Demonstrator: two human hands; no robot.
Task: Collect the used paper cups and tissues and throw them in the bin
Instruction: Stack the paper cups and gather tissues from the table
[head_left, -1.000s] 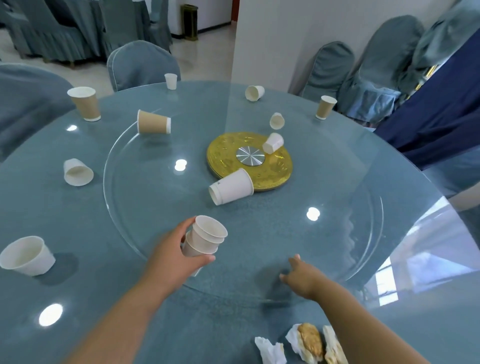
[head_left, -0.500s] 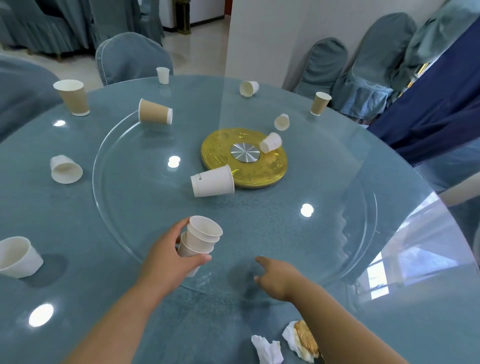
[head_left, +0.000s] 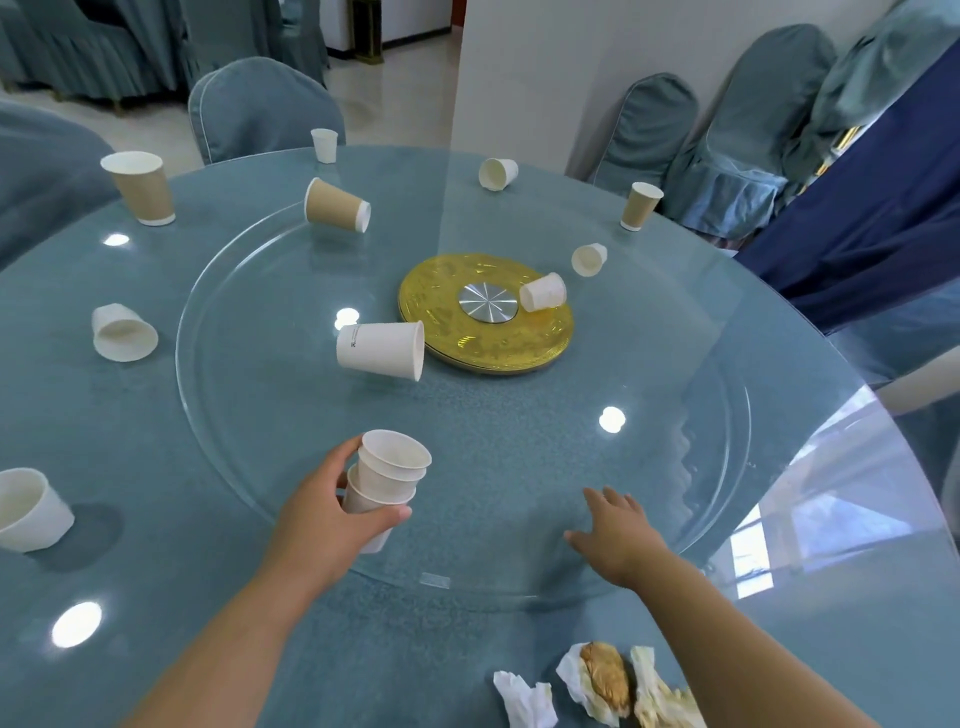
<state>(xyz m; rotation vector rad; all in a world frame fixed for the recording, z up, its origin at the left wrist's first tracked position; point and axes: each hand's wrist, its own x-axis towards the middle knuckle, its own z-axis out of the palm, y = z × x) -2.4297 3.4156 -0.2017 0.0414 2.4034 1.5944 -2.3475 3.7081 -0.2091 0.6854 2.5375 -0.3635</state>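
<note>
Nearest to you, at the front edge of the round glass-topped teal table (head_left: 156, 597), crumpled white tissues (head_left: 524, 701) are lying beside a stained tissue wad with a brown food scrap (head_left: 605, 680). They look soft and near weightless, so bunching them in a fist should work.

Your left hand (head_left: 322, 514) is wrapping thumb and fingers round a nested stack of small white paper cups (head_left: 389, 478), tilting it over the near rim of the clear glass turntable (head_left: 208, 415). Your right hand (head_left: 618, 540) is reaching palm down, fingers straight and spread, low over that turntable. Whether it is touching the glass, can't tell. Off to the left, a wide white paper cup (head_left: 31, 509) is sitting on the table.

Further out, a large white paper cup (head_left: 382, 349) is lying on its side on the turntable, just beside the gold round hub plate (head_left: 467, 332). It is probably light, thin-walled, crushable and apt to roll, so take it round the middle, gently, then nest it. A small dark print is showing near its base, too small to read. No other writing is showing.

Beyond, a small white tipped cup (head_left: 543, 292) is resting over the hub. A brown paper cup on its side (head_left: 337, 205) and an upright brown paper cup (head_left: 140, 187) are waiting further back. More cups are dotting the far rim. No bin identifiable.
</note>
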